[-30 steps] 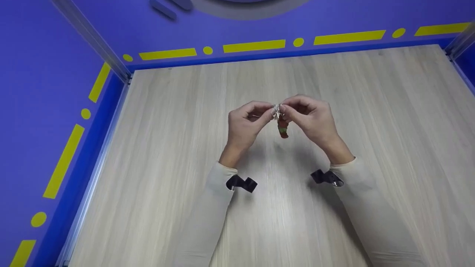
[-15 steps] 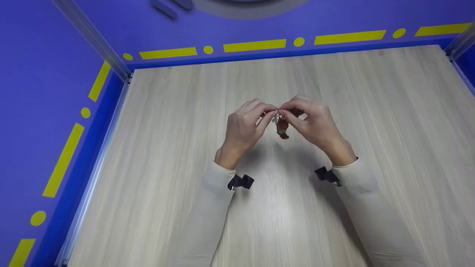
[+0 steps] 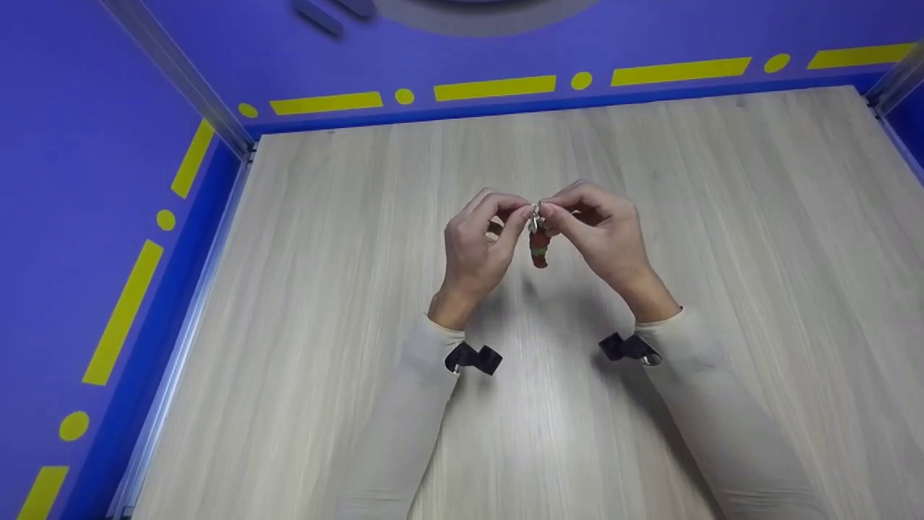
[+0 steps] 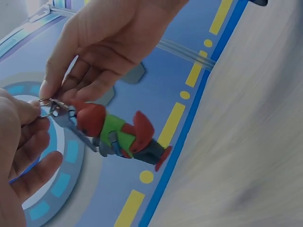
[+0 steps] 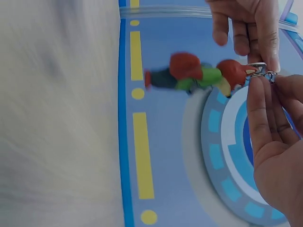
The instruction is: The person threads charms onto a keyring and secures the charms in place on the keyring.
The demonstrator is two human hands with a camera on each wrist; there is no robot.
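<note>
Both hands meet over the table and work on a keyring [image 4: 46,105] with thumb and fingertips. From it hangs a keychain figure [image 4: 120,132] with a red head, green vest, dark trousers and red feet. A flat metal piece shaped like a key [image 4: 73,126] hangs beside the figure. My left hand [image 3: 480,242] pinches the ring from the left; my right hand [image 3: 603,231] pinches it from the right. In the right wrist view the figure [image 5: 189,75] is blurred and dangles below the fingers, and the ring is partly hidden behind fingertips.
A light wood-grain table [image 3: 325,289] lies under the hands. Blue walls [image 3: 433,43] with yellow dashes and dots stand behind it and at the left. Each sleeve cuff carries a black wrist strap, one on the left [image 3: 473,357] and one on the right [image 3: 628,349].
The fingertips drew close over the ring half a second ago and now sit slightly apart and farther from the body. The hanging figure has swung a little to the left.
</note>
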